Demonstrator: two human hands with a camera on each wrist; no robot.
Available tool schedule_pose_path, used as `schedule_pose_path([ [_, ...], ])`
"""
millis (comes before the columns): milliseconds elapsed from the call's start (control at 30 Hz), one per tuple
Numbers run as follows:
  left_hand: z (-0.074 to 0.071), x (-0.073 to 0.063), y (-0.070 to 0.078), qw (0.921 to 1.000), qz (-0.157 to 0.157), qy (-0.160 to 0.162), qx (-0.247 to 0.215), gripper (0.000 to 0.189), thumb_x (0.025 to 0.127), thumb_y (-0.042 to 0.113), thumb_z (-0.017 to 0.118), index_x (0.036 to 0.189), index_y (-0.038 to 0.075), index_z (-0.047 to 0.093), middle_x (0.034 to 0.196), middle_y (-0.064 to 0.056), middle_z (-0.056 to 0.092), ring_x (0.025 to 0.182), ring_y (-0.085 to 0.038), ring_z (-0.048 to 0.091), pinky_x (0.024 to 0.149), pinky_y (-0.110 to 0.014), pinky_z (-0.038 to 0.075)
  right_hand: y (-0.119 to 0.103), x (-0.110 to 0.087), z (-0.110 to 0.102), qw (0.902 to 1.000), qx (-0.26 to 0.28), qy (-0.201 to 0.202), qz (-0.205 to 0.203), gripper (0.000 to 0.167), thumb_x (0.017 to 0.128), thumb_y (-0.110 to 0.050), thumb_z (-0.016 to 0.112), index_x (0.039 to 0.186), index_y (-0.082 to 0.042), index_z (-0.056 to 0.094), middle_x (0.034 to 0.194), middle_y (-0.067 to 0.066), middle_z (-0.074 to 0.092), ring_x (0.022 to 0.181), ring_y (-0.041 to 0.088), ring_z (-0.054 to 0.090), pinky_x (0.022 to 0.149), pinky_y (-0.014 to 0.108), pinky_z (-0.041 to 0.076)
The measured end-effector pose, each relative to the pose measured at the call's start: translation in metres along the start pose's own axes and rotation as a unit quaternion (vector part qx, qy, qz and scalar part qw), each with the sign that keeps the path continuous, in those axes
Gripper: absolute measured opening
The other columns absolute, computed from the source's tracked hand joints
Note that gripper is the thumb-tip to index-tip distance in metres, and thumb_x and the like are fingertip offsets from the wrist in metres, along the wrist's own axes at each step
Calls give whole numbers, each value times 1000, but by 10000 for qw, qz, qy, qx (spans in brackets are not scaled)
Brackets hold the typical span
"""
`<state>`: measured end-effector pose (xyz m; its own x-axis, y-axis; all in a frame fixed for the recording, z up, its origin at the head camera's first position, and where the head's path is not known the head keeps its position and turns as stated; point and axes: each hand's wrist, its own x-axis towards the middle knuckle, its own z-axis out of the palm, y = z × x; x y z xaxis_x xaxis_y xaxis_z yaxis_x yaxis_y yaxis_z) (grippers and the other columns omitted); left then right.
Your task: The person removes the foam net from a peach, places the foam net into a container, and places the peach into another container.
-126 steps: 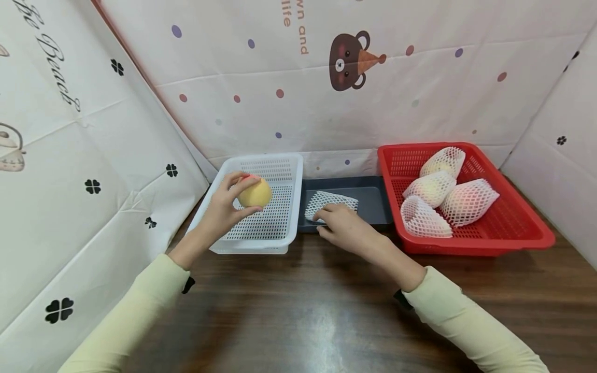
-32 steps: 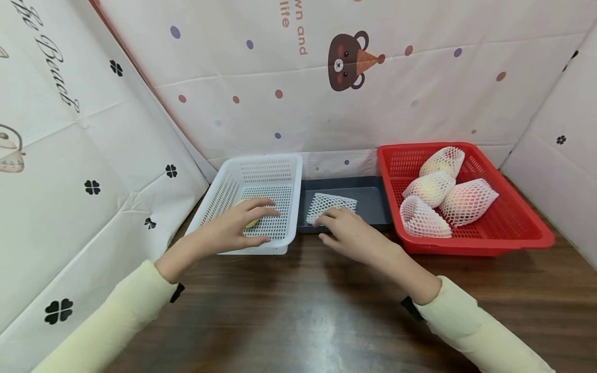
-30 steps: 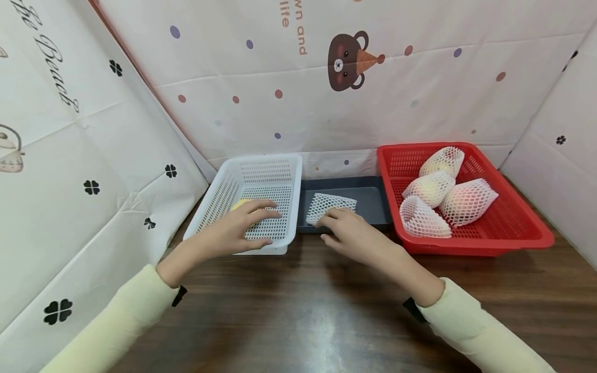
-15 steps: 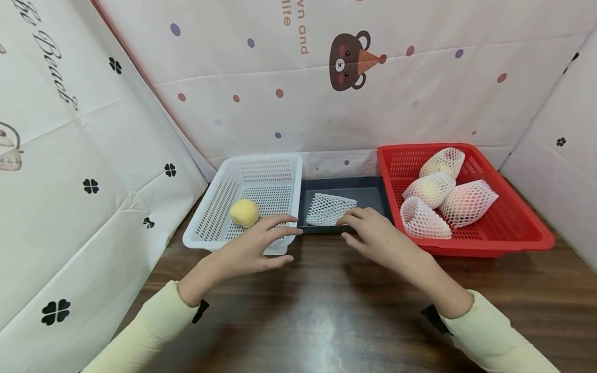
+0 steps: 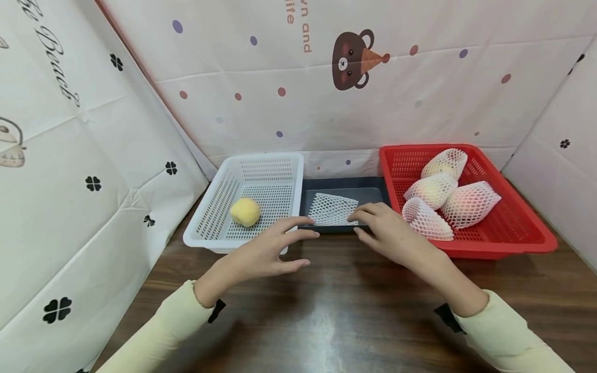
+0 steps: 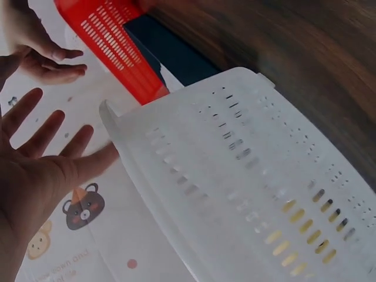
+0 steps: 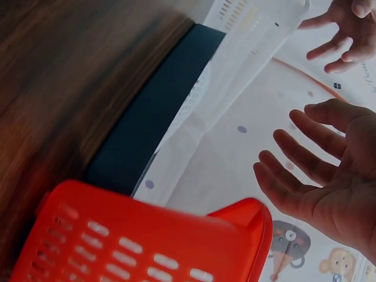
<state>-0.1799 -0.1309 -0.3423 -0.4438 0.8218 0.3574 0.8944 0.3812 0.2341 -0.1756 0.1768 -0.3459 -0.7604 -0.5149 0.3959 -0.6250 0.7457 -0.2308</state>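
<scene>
In the head view, a yellow peach-like fruit (image 5: 245, 212) lies in the white basket (image 5: 200, 241), touched by neither hand. My left hand (image 5: 268, 252) hovers by that basket's near right corner, fingers spread and holding nothing. My right hand (image 5: 394, 235) is over the near edge of the dark tray (image 5: 373, 194), its fingers loosely bent with nothing in them. A flat white foam net sleeve (image 5: 332, 209) lies in the tray, just beyond the right fingertips. Both wrist views show the left hand (image 6: 41, 176) and the right hand (image 7: 329, 164) bare of any object.
The red basket (image 5: 522, 239) at the right holds several foam-netted fruits (image 5: 470, 204) and a net sleeve (image 5: 425, 219) at its near left. Patterned white sheets (image 5: 224, 46) stand behind and at both sides. A dark wooden table (image 5: 326, 311) spans the front.
Earlier my left hand held the fruit above the white basket; the fruit now lies inside it, released. Since then both hands have drawn toward me and to the right.
</scene>
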Motion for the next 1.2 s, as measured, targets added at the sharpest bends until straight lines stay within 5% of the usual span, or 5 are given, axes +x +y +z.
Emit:
schedule_pose_path([
  [467,6,10,2,9977,591,277,206,46,92,31,76,133,13,63,149,-9,48,137,-25,45,116,-40,38,16,-9,-18,9995,65,116,294,27,88,-9,77,114,-9,74,116,13,69,109,33,62,93,55,55],
  [1200,23,26,10,9977,652,-201,21,44,96,37,71,134,17,62,151,-4,46,138,-20,42,117,-31,37,36,-24,-46,9943,-249,-159,1024,41,84,-15,81,123,-10,69,123,19,64,113,38,56,88,63,55],
])
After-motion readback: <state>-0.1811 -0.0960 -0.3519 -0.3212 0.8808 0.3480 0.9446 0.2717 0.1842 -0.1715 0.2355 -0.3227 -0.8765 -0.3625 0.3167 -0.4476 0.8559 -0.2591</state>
